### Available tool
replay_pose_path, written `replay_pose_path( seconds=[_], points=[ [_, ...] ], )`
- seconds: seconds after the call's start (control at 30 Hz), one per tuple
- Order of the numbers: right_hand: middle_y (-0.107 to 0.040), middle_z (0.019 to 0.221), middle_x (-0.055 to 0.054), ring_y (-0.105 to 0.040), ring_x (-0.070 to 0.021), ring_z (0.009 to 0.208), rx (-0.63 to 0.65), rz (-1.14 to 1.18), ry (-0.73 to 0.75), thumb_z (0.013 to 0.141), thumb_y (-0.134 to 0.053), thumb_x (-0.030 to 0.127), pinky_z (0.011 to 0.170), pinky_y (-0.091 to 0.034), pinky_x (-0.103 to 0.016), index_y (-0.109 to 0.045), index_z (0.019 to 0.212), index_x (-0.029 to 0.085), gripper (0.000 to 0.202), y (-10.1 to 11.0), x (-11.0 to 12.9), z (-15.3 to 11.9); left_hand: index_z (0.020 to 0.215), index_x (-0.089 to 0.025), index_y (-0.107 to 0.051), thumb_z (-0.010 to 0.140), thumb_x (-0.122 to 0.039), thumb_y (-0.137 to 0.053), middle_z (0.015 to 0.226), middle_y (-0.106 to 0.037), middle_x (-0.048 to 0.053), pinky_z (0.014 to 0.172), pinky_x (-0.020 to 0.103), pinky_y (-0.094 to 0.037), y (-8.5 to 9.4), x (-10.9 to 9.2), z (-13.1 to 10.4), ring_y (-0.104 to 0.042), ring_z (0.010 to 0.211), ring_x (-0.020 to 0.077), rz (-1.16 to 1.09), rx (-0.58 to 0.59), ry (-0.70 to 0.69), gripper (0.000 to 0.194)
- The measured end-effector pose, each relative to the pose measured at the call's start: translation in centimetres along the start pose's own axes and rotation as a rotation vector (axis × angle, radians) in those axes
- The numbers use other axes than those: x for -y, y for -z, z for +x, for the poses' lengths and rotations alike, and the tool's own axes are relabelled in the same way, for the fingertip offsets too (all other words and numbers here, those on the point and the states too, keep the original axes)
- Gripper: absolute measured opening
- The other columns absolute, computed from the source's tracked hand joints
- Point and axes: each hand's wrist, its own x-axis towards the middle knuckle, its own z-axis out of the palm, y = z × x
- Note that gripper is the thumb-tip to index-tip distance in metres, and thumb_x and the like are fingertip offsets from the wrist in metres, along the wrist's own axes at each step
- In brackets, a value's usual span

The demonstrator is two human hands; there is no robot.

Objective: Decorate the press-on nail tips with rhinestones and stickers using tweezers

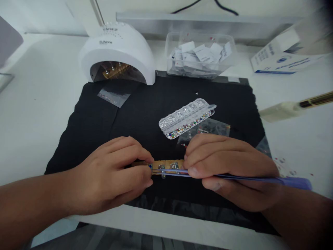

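Note:
My left hand (122, 173) pinches the left end of a narrow gold strip (167, 163) that carries several small shiny decorated pieces. In my right hand (229, 166) is a pair of blue tweezers (262, 179), held nearly level, with the tips pointing left. Those tips reach a blue gem (150, 167) beside my left fingertips; whether they grip it I cannot tell. Fingers of my right hand also lie by the strip's right end. Beyond the hands lies an open clear rhinestone case (186, 118) with small compartments of clear and coloured stones.
A white nail lamp (119, 52) stands at the back left with a gold strip inside. Behind the black cloth (135, 121) is a clear tub of paper packets (200, 57). A white box (283, 52) and a bottle with a gold-and-black cap (282, 111) stand on the right. Small plastic bags (114, 97) lie about.

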Motion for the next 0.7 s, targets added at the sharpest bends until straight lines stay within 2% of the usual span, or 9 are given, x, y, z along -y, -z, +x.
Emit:
replay_pose_path(
  seconds=[0.2,0.5,0.7],
  points=[
    [-0.075,0.08,-0.006,-0.071,-0.0143,0.075,0.006,0.001,-0.007,0.096,-0.058,0.02,0.074,-0.061,-0.032,-0.069,0.093,0.012,0.014,0.15,0.0,0.09,0.095,-0.015,-0.062,0.086,-0.013,-0.069,0.105,-0.067,0.009,0.08,0.036,-0.053,-0.2,0.02,0.05,-0.06,0.092,0.0195,0.011,-0.009,-0.003,0.012],
    [-0.075,0.08,-0.008,-0.071,-0.0145,0.076,-0.009,0.019,0.015,0.095,-0.059,0.017,0.074,-0.06,-0.033,-0.069,0.091,0.008,0.014,0.08,-0.2,-0.02,0.096,-0.016,-0.063,0.087,-0.014,-0.068,0.103,-0.069,0.008,0.08,0.036,-0.054,0.0,0.02,0.07,-0.062,0.091,0.0194,0.018,-0.017,-0.011,0.011],
    [-0.075,0.079,-0.008,-0.071,-0.0147,0.075,-0.013,0.028,0.017,0.095,-0.059,0.016,0.074,-0.059,-0.032,-0.069,0.09,0.008,0.014,-0.05,-0.41,-0.02,0.093,-0.015,-0.059,0.085,-0.012,-0.071,0.102,-0.069,0.008,0.08,0.036,-0.053,-0.1,-0.06,0.14,-0.062,0.09,0.0191,-0.005,-0.034,0.003,0.014]
  ],
)
